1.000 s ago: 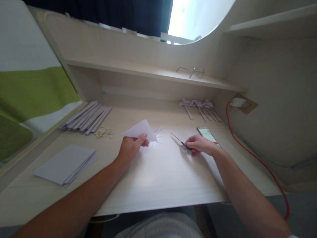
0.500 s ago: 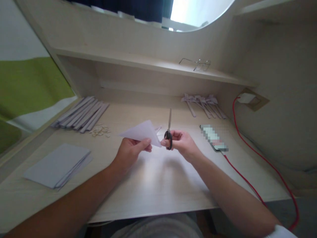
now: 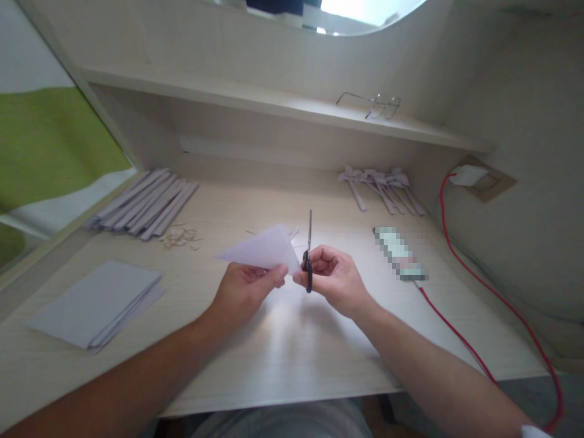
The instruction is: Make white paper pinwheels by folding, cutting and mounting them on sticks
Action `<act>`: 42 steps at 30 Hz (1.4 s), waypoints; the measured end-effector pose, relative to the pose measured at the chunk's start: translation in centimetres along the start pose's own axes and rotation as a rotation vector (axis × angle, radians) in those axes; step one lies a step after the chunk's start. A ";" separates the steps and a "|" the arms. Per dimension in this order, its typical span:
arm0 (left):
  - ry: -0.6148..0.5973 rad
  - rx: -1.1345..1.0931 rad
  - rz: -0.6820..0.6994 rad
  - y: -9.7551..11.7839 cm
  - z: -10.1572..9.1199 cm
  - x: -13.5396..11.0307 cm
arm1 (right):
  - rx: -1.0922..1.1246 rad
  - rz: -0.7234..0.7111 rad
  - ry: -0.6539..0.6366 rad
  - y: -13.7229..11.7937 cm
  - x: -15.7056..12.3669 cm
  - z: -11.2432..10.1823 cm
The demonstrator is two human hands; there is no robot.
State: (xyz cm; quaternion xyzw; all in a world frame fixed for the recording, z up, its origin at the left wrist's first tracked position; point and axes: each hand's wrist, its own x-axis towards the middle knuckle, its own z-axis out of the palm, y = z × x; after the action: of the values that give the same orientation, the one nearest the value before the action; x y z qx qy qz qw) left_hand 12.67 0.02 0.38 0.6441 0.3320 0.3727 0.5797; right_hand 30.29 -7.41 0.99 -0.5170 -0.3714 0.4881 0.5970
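Observation:
My left hand pinches a folded white paper triangle above the middle of the desk. My right hand is closed on the black handles of small scissors. Their blades point up and away, right beside the paper's right corner. Both hands hover close together over the light wooden desk.
A stack of white sheets lies at the left front. Folded paper strips and small scraps lie at back left. Finished folded pieces sit at back right. A phone with a red cable lies right. Glasses rest on the shelf.
My right hand lifted the scissors off the desk near the phone and brought them, blades up, to the paper's right corner. My left hand kept holding the paper.

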 end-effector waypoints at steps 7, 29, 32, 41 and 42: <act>0.024 0.128 0.020 0.2 -0.3 -0.2 | -0.052 -0.007 0.018 0.0 -0.1 -0.2; 0.084 0.035 0.106 0.0 -0.9 1.1 | -0.317 0.150 -0.218 -1.5 -0.4 -2.7; 0.089 0.046 0.100 0.6 -0.9 0.9 | -0.309 0.182 -0.277 -0.7 -0.4 -3.0; 0.134 0.072 0.121 1.2 -1.1 0.6 | -0.222 0.258 -0.369 -0.2 -0.8 -2.6; 0.133 0.071 0.120 1.3 -1.1 0.6 | -0.232 0.267 -0.371 -0.2 -0.9 -2.5</act>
State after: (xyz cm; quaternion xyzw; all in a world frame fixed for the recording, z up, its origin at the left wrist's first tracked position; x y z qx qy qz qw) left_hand 12.00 0.93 1.78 0.6570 0.3434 0.4366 0.5097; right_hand 32.52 -8.90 0.76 -0.5284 -0.4566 0.6030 0.3856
